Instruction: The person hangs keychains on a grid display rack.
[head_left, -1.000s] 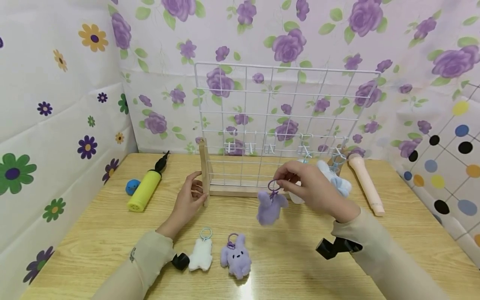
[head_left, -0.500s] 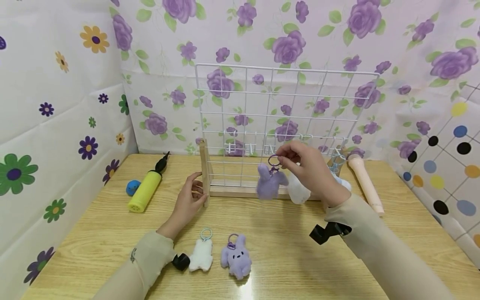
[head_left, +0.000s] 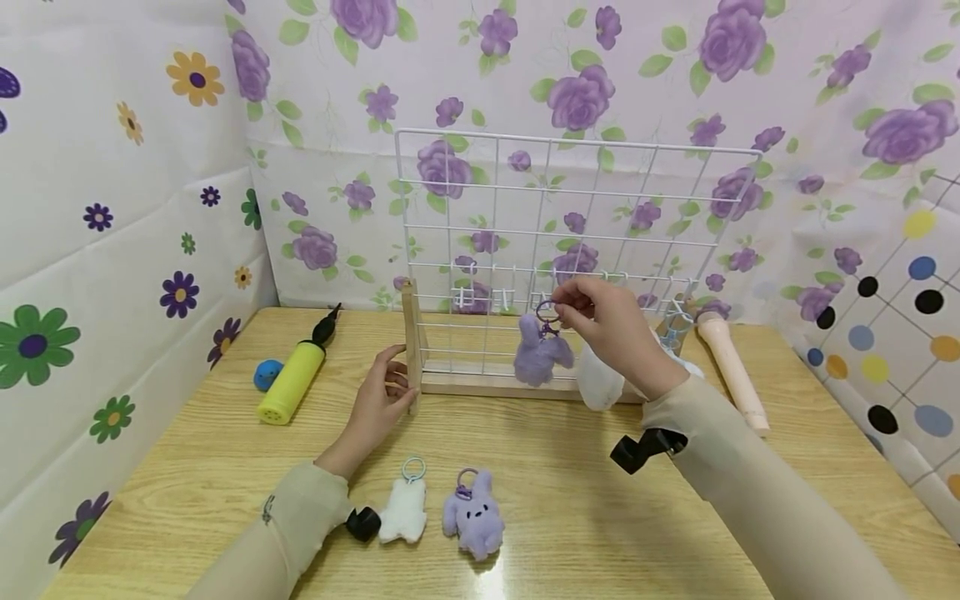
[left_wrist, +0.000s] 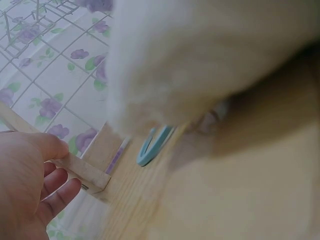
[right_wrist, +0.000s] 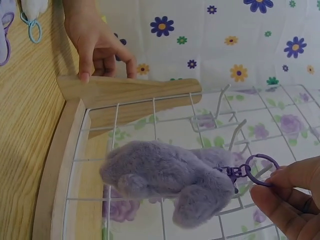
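Lettering: none that can be read in the head view or either wrist view.
Left sleeve [head_left: 303, 515]: a small dark mark [head_left: 267, 508] near the cuff, too small to tell whether it is writing.
Numbers, brands: none legible.

Head view bright, evenly lit, mostly sharp. Small glare patch on near tabletop [head_left: 492, 585]; soft faint shadow toward right. Left wrist view dimmer, hazy: white plush [left_wrist: 200, 65] too close, badly out of focus, dark shadow on its right. Right wrist view slightly greyish, purple plush [right_wrist: 155, 170] fairly crisp.
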